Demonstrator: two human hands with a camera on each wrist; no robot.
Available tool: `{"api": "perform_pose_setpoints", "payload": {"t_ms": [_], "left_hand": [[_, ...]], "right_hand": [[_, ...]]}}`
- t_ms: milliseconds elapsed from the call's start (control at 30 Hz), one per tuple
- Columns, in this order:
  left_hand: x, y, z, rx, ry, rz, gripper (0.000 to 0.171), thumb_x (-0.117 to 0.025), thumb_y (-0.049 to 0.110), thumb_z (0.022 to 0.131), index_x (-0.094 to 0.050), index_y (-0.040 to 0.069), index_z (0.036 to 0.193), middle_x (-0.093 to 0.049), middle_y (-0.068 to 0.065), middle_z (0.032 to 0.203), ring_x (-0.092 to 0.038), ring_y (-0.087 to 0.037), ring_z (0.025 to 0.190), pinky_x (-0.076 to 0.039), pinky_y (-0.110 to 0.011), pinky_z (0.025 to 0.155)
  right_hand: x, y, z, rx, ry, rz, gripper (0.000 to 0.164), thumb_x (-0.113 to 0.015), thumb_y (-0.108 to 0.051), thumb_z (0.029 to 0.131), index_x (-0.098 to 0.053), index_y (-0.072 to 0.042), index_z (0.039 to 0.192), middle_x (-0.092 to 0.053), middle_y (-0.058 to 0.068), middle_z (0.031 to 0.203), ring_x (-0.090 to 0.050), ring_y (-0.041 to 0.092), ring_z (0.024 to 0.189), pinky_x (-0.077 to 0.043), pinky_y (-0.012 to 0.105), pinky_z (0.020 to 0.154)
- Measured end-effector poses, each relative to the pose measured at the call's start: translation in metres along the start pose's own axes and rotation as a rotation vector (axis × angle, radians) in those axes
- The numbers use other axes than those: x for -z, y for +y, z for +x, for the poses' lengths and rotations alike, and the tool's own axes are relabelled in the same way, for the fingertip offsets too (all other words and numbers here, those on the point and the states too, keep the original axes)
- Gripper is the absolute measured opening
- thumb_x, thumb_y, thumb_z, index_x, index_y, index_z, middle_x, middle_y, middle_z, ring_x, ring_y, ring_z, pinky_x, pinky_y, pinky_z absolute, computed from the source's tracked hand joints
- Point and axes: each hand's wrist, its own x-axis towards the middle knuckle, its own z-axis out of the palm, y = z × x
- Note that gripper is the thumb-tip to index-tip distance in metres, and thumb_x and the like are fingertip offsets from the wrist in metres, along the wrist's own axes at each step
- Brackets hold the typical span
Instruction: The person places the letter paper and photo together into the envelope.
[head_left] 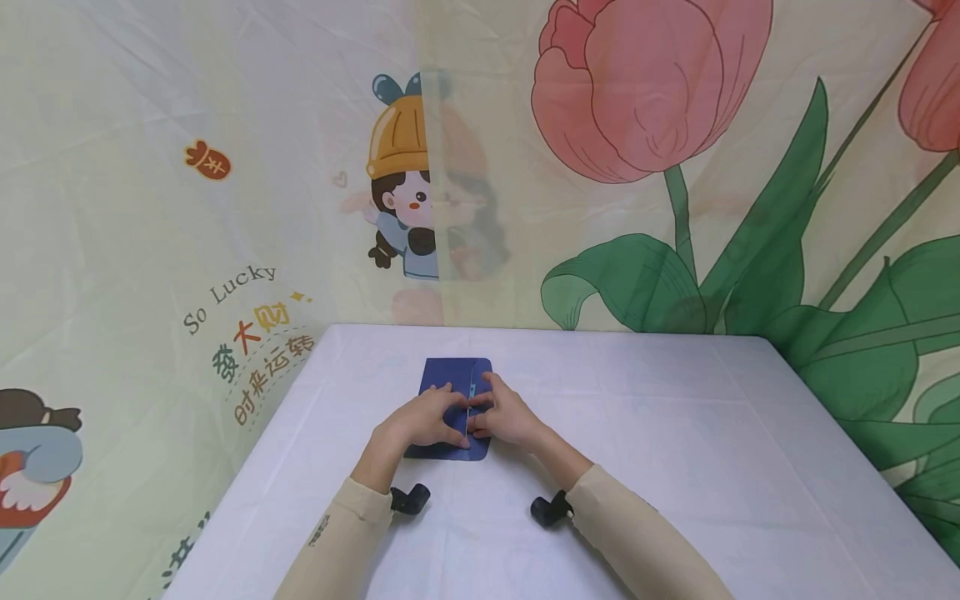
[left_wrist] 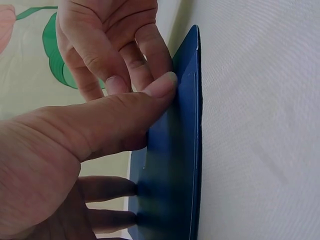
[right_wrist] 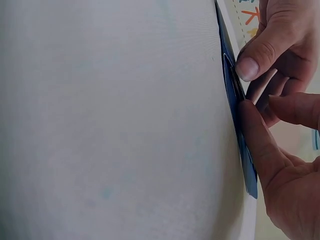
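A flat dark blue envelope (head_left: 442, 373) lies on the white table, its flap (head_left: 480, 451) with rounded corners along the right side. Across its middle rests my left hand (head_left: 424, 417), the thumb stretched to the flap's edge and other fingertips touching the surface, as the left wrist view shows. From the right, my right hand (head_left: 513, 415) reaches over the flap, its fingertips close to the left hand's. In the right wrist view the right thumb (right_wrist: 257, 135) presses on the blue envelope near its edge, where a thin gap shows between layers. Neither hand visibly pinches it.
The white-covered table (head_left: 675, 467) extends on both sides of the envelope. Behind it hangs a printed cloth (head_left: 495, 283) with tulips and cartoon figures. A small black camera (head_left: 411, 500) sits at the left wrist, another black camera (head_left: 551, 509) at the right.
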Motion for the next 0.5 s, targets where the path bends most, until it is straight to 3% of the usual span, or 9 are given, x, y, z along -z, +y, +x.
{"api": "perform_pose_setpoints", "payload": {"t_ms": [267,400,500], "left_hand": [[0.0000,0.0007,-0.0020,-0.005,0.005,0.022,0.060,-0.082,0.049,0.087,-0.066,0.021,0.137,-0.031,-0.026,0.167,-0.022,-0.052,0.156,-0.028,-0.070,0.120],[0.0020,0.0027,-0.0026,-0.006,0.028,0.045,0.064,-0.081,0.052,0.087,-0.063,0.022,0.141,-0.030,-0.025,0.167,-0.021,-0.048,0.157,-0.027,-0.068,0.122],[0.0028,0.0035,-0.0010,-0.050,0.078,0.075,0.072,-0.079,0.053,0.088,-0.057,0.019,0.147,-0.032,-0.024,0.167,-0.021,-0.046,0.158,-0.022,-0.065,0.125]], "right_hand": [[0.0010,-0.0015,-0.0028,0.004,0.004,0.010,0.082,-0.067,0.001,0.096,-0.019,-0.003,0.163,-0.055,0.027,0.148,-0.076,0.029,0.097,-0.065,0.041,0.081],[0.0039,-0.0025,-0.0029,0.047,0.061,-0.007,0.070,-0.064,-0.008,0.101,-0.028,-0.003,0.160,-0.051,0.025,0.151,-0.076,0.030,0.096,-0.065,0.043,0.078],[0.0076,-0.0059,-0.0053,0.076,0.121,-0.053,0.064,-0.064,-0.012,0.102,-0.035,-0.004,0.158,-0.051,0.023,0.152,-0.075,0.033,0.095,-0.065,0.044,0.077]]}}
